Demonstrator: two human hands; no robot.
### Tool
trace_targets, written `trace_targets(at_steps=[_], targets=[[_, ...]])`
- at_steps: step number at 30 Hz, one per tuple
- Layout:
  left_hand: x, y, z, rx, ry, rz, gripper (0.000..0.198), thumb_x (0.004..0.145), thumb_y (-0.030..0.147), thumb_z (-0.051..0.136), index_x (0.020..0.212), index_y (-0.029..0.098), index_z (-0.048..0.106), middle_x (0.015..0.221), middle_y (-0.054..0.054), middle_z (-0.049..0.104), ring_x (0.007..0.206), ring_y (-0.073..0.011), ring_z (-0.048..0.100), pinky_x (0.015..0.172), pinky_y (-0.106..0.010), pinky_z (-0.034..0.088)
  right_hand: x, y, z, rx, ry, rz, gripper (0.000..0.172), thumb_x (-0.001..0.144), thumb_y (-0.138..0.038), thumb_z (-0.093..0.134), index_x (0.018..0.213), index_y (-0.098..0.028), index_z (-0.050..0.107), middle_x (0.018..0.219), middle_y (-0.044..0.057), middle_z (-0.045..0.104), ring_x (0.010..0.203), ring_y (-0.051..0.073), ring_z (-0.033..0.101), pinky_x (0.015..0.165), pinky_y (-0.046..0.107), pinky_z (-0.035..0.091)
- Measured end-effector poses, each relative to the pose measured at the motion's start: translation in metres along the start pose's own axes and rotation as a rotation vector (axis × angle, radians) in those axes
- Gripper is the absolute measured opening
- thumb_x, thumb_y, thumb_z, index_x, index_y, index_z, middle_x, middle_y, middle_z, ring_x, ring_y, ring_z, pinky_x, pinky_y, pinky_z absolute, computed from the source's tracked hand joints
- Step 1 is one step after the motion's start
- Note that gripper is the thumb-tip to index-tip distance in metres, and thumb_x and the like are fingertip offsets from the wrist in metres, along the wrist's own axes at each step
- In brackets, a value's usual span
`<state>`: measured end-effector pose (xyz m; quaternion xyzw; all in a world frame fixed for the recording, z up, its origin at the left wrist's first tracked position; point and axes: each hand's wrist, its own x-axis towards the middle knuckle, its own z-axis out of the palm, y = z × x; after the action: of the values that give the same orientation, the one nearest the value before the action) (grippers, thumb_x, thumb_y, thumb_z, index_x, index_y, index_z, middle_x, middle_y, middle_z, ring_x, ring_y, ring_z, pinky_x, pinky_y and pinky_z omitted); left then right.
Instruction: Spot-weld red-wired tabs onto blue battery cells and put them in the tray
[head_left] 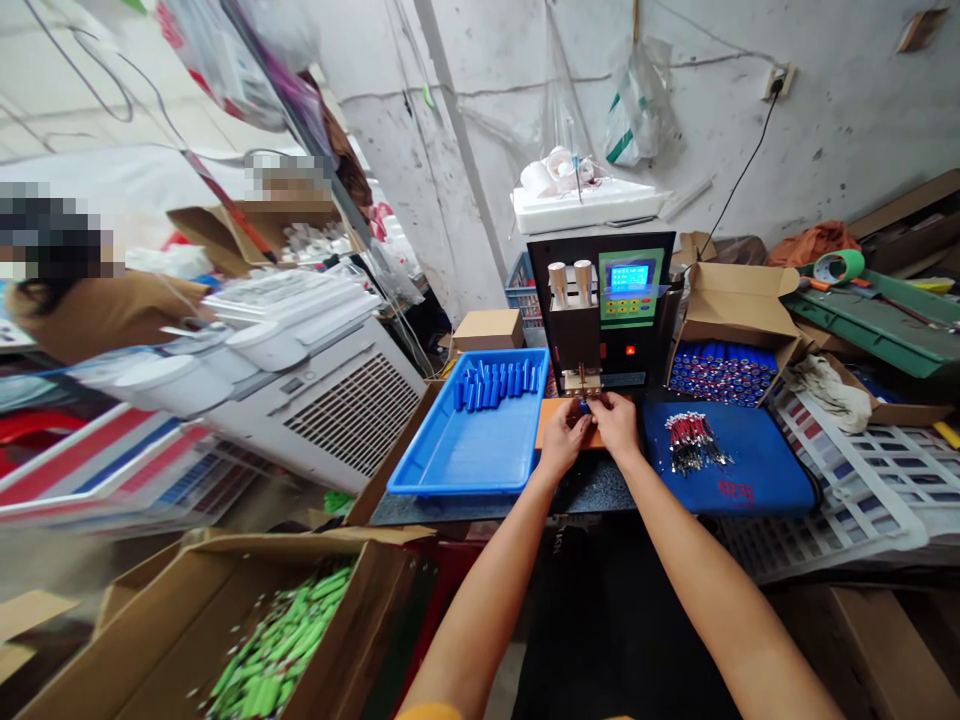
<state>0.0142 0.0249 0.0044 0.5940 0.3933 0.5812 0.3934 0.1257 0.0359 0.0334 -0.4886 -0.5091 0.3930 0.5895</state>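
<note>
My left hand [564, 433] and my right hand [616, 420] meet under the welding tip of a black spot-welding machine [600, 310] with a lit screen. Both hands are pinched together on a small blue battery cell [584, 405] held over an orange pad [546, 425]. A blue tray [465, 455] to the left holds a row of blue cells [496, 385] at its far end. To the right, a bundle of red and black wire leads [694, 442] lies on a blue mat [739, 475].
A cardboard box of blue cells [720, 370] stands right of the machine. Another box of green cells [281, 640] sits at the lower left. A white vented appliance [330, 400] is on the left, with a person in brown [97, 305] beyond it. White grid trays [862, 480] lie on the right.
</note>
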Motion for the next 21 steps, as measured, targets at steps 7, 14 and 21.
trace_targets(at_steps=[7,14,21], targets=[[-0.001,0.002,-0.001,0.067,0.014,0.009,0.024,0.084,0.028,0.062,0.106,0.015,0.062,0.099,-0.008,0.069,0.087,-0.0179,0.066,0.081,-0.031,0.052,-0.001,0.001,-0.001,0.008,0.0,0.007,0.03,0.074,-0.047,0.063,0.07,-0.017,0.065,0.066,0.004,0.067,0.061,0.017,0.057,0.056,0.026,0.041],[-0.001,0.0,-0.001,0.099,0.02,-0.018,0.025,0.084,0.026,0.062,0.106,0.015,0.062,0.098,-0.008,0.07,0.086,-0.0181,0.066,0.082,-0.031,0.052,-0.002,0.004,-0.01,0.078,-0.088,0.044,0.035,0.072,-0.053,0.066,0.072,-0.017,0.066,0.055,0.0,0.059,0.05,0.014,0.05,0.046,0.024,0.037],[-0.004,-0.002,0.0,0.179,0.036,-0.011,0.023,0.084,0.026,0.062,0.104,0.016,0.063,0.096,-0.007,0.07,0.081,-0.0165,0.066,0.076,-0.028,0.052,-0.006,-0.001,-0.021,0.13,-0.083,0.125,0.036,0.067,-0.051,0.071,0.064,-0.017,0.06,0.049,-0.003,0.051,0.041,0.009,0.042,0.041,0.021,0.031]])
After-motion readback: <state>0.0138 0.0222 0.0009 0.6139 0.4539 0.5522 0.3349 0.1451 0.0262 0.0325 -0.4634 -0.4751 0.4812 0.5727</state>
